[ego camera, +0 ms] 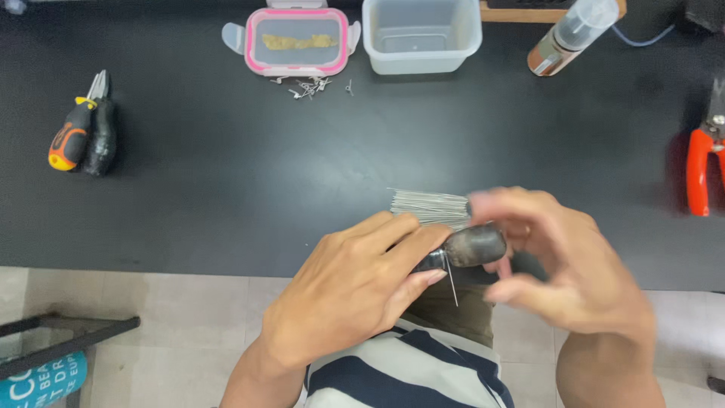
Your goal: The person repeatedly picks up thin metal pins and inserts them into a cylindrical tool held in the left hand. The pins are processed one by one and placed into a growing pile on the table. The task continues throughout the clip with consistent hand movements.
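Note:
My left hand (355,291) pinches a dark rounded object (474,245) near the table's front edge, and a thin metal pin (451,281) hangs down from between its fingers. My right hand (563,261) is blurred and curled around the other end of the same dark object. Behind both hands a bundle of thin silver wires (430,206) fans out to the left; who holds it is hidden by my right hand.
Black table (226,174). At the back stand a pink-rimmed lidded box (297,39), a clear tub (421,34) and a spray bottle (575,32). Small metal bits (310,85) lie before the box. Screwdriver (74,132) far left, orange-handled cutters (702,162) far right.

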